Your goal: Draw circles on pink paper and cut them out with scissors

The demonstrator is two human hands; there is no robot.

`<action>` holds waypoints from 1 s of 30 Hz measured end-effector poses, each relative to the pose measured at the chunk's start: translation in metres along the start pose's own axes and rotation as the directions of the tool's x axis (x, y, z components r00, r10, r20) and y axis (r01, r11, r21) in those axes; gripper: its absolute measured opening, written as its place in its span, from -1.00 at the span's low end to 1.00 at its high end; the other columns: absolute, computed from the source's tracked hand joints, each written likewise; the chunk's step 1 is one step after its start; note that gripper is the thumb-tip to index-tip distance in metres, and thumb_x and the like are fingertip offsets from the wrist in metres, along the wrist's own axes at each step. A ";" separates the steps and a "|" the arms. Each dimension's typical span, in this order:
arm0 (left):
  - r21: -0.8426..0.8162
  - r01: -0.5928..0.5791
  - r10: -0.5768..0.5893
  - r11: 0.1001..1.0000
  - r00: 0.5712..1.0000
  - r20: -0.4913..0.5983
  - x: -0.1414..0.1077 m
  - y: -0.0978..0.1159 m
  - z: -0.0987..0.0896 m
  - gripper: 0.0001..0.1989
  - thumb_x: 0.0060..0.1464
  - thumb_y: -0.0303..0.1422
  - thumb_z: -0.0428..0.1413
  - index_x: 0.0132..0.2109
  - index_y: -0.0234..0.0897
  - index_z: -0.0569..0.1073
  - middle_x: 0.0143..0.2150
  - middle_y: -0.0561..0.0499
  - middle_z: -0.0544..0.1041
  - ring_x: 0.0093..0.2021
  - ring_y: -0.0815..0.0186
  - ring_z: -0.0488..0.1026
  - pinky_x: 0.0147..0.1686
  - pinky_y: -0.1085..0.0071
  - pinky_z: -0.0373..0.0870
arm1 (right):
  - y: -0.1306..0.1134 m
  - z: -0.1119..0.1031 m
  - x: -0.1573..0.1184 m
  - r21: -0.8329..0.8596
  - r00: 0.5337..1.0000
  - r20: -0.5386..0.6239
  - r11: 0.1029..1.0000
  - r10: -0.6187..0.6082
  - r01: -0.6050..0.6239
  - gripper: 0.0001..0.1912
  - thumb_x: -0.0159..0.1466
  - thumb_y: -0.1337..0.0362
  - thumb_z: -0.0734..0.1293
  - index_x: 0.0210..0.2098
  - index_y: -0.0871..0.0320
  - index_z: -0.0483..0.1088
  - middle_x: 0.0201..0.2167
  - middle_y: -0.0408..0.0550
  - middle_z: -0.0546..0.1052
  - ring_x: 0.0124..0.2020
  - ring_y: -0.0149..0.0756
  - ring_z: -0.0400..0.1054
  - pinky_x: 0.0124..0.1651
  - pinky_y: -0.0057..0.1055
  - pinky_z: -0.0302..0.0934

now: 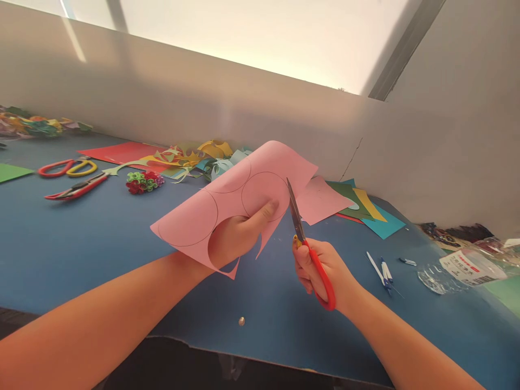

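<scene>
My left hand point(239, 235) grips a sheet of pink paper point(227, 187), thumb on top and the other fingers hidden beneath. Several circles are drawn on the sheet, and a round piece is cut out of its near edge around my wrist. My right hand point(325, 265) is closed on the handles of red-handled scissors point(298, 216). Their blades point up and away, at the right side of a drawn circle on the paper; whether they are parted is hard to see. Both hands are held above the blue table point(195, 303).
Left lie red and yellow scissors point(67, 168), pliers point(77, 188) and a curled paper flower cluster point(144, 182). Paper scraps point(219, 154) lie behind. On the right are coloured sheets point(355, 203), pens point(379, 271) and a plastic bottle point(463, 268). A small bead point(241, 321) rests near the front edge.
</scene>
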State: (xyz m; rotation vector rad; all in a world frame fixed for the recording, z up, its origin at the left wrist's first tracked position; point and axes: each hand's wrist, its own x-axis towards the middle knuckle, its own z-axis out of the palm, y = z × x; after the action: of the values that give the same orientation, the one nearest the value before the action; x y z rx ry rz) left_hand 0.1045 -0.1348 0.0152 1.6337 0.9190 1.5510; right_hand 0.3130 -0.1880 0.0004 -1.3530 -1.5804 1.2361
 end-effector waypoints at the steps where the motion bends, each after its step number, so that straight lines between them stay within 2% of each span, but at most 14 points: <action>1: 0.001 -0.001 0.001 1.000 1.000 0.004 0.000 0.000 0.000 -0.65 0.31 0.02 0.27 0.02 -0.10 0.66 0.11 -0.01 0.72 0.24 0.03 0.59 0.41 0.12 0.42 | 0.000 0.000 0.000 0.004 1.000 0.002 1.000 0.002 -0.002 -0.19 0.17 -0.60 0.31 -0.46 0.04 0.14 -0.66 -0.32 0.15 -0.66 -0.46 0.04 -0.61 -0.43 0.10; 4: 0.008 0.004 -0.004 1.000 0.999 0.033 0.000 0.001 -0.002 -0.65 0.33 0.03 0.24 -0.03 -0.12 0.66 0.07 -0.03 0.72 0.21 0.02 0.59 0.42 0.08 0.40 | 0.000 0.000 -0.001 -0.003 1.000 0.011 1.000 -0.004 0.004 -0.19 0.18 -0.60 0.30 -0.47 0.04 0.13 -0.66 -0.32 0.14 -0.66 -0.47 0.03 -0.61 -0.44 0.10; 9: -0.012 0.015 -0.014 1.000 0.999 0.051 0.002 0.001 -0.004 -0.69 0.33 -0.01 0.26 -0.18 -0.15 0.63 -0.15 -0.02 0.72 0.06 0.04 0.63 0.39 0.07 0.43 | -0.001 -0.002 -0.001 -0.035 1.000 0.012 0.999 -0.019 0.019 -0.20 0.20 -0.60 0.29 -0.48 0.04 0.12 -0.67 -0.32 0.14 -0.67 -0.46 0.05 -0.62 -0.43 0.11; 14: -0.082 0.048 -0.042 0.995 0.997 0.069 0.004 0.007 -0.004 -0.74 0.34 -0.07 0.26 -0.12 -0.15 0.64 -0.06 0.03 0.73 0.10 0.04 0.60 0.28 0.11 0.49 | 0.000 -0.004 -0.001 -0.035 1.000 0.020 0.999 -0.019 0.020 -0.21 0.21 -0.57 0.30 -0.48 0.04 0.12 -0.67 -0.32 0.14 -0.68 -0.45 0.06 -0.62 -0.43 0.09; 19: -0.069 0.090 -0.082 0.994 0.990 0.118 0.006 0.014 -0.007 -0.70 0.34 -0.06 0.23 -0.20 -0.20 0.59 -0.08 0.00 0.72 0.08 0.01 0.60 0.20 0.10 0.54 | -0.002 -0.004 0.000 -0.018 1.000 0.019 1.000 -0.009 0.009 -0.21 0.20 -0.57 0.32 -0.48 0.03 0.11 -0.67 -0.33 0.13 -0.70 -0.47 0.04 -0.63 -0.43 0.05; 23: -0.085 0.072 -0.060 0.994 0.989 0.139 0.008 0.019 -0.009 -0.70 0.32 -0.05 0.23 -0.22 -0.18 0.54 -0.14 0.02 0.68 0.04 0.05 0.58 0.16 0.16 0.55 | -0.004 -0.003 -0.001 -0.021 1.000 0.011 1.000 0.006 -0.006 -0.19 0.17 -0.60 0.32 -0.49 0.03 0.12 -0.68 -0.33 0.11 -0.70 -0.47 0.03 -0.64 -0.44 0.04; 27: -0.070 0.088 -0.075 0.994 0.983 0.166 0.008 0.021 -0.011 -0.65 0.33 -0.05 0.22 -0.32 -0.20 0.52 -0.30 0.03 0.60 -0.15 0.11 0.56 -0.04 0.20 0.58 | -0.004 -0.004 0.000 -0.025 1.000 0.002 1.000 0.018 -0.018 -0.18 0.14 -0.62 0.32 -0.49 0.04 0.12 -0.68 -0.34 0.11 -0.70 -0.47 0.02 -0.64 -0.44 0.03; 30: -0.070 0.104 -0.089 0.992 0.978 0.186 0.009 0.020 -0.013 -0.64 0.35 -0.06 0.21 -0.32 -0.21 0.52 -0.32 0.02 0.57 -0.21 0.14 0.53 -0.12 0.22 0.58 | -0.005 -0.004 0.001 -0.032 1.000 0.008 0.999 0.013 -0.013 -0.18 0.15 -0.61 0.32 -0.49 0.04 0.12 -0.68 -0.33 0.12 -0.70 -0.47 0.04 -0.64 -0.45 0.03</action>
State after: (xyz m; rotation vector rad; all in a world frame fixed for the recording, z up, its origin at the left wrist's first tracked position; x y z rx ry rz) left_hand 0.0922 -0.1371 0.0372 1.6200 0.8154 1.3303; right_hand 0.3148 -0.1866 0.0064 -1.3819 -1.6057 1.2303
